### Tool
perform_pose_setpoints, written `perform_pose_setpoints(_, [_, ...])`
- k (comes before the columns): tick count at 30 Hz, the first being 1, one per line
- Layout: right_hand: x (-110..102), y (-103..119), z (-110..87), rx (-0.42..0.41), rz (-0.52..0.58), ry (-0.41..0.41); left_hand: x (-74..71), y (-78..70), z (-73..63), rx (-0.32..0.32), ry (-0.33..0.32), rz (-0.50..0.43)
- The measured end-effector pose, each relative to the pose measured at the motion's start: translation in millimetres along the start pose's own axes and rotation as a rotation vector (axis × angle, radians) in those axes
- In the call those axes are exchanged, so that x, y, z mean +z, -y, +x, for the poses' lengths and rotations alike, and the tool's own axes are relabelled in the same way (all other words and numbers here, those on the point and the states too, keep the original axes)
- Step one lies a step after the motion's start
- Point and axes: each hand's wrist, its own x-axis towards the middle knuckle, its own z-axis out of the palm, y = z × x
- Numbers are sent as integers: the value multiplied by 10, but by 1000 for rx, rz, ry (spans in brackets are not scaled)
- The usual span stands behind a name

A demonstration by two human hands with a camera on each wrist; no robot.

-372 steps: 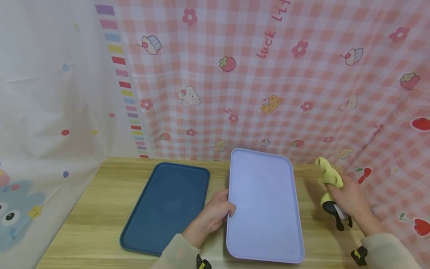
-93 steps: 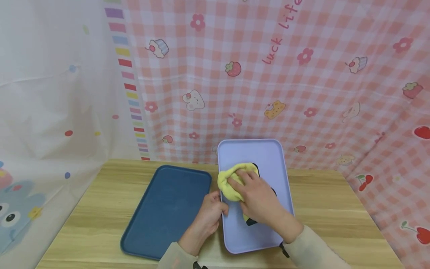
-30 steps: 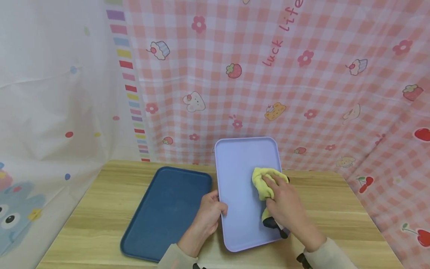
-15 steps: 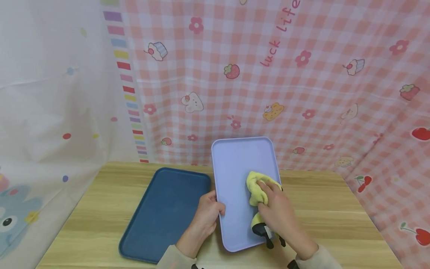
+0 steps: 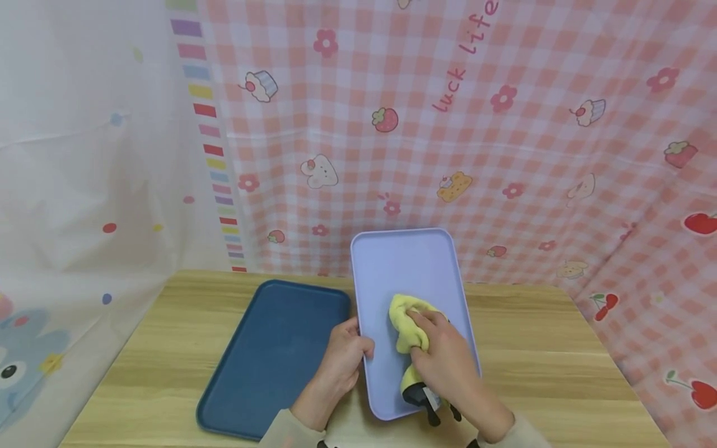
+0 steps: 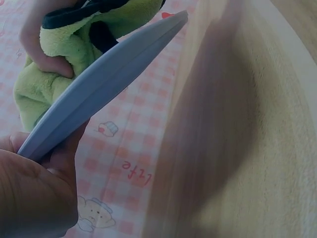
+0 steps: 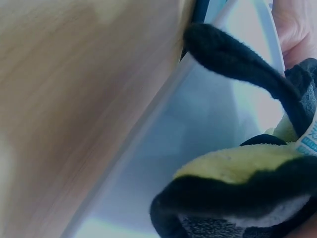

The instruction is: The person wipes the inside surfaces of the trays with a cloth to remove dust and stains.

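A lilac tray (image 5: pixel 406 267) is held tilted above the table, its far end towards the checked cloth. My left hand (image 5: pixel 340 358) grips its left edge, thumb over the rim; the left wrist view shows the tray (image 6: pixel 106 74) edge-on and off the wood. My right hand (image 5: pixel 448 358) holds a bunched yellow hand towel (image 5: pixel 407 326) with black trim against the tray's upper face. Black loop-like ends and a white label hang from the towel below that hand. In the right wrist view the towel (image 7: pixel 233 166) hides part of the tray; my right hand is mostly out of sight there.
A dark blue tray (image 5: pixel 274 361) lies flat on the wooden table (image 5: pixel 560 361), left of the lilac one and close to my left hand. A pink checked cloth (image 5: pixel 347 137) hangs behind and to the right. A white cloth (image 5: pixel 101 168) hangs at the left.
Much earlier, the towel was held right of the lilac tray. Over the last second my right hand has slid it leftward and slightly nearer across the tray. The tray has shifted slightly left.
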Motion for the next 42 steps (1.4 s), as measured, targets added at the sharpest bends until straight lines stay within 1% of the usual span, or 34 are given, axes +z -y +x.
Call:
perform_pose_setpoints(3, [20, 37, -9, -17, -4, -2, -7, -7, -2, -7, 4, -2])
perform_pose_setpoints(7, [44, 78, -21, -77, -12, -11, -1, -22, -12, -11, 7, -2])
perform_pose_setpoints(10, [56, 106, -34, -126, -19, 1, -1, -25, -20, 0, 15, -2])
perform_pose_setpoints(14, [68, 118, -48, -179, -27, 54, -6, -25, -27, -6, 21, -6])
perform_pose_setpoints(18, [77, 102, -47, -254, -43, 96, -14, -20, -22, -24, 14, -3])
perform_pose_setpoints(23, [76, 55, -40, -360, -88, 96, -24, -14, -4, -36, 13, -2])
perform_pose_setpoints(30, [46, -64, -22, -507, -151, 55, -10, -21, 19, -31, 15, -8])
perform_pose_setpoints(33, [19, -112, -14, -548, -177, 50, -3, -29, 16, -28, 17, -2])
perform_pose_setpoints(37, [-37, -177, -1, -595, -201, 63, 0, -27, 12, -29, 21, 0])
perform_pose_setpoints(42, [-119, -266, 4, -624, -232, 91, 0, -24, 0, -31, 21, -3])
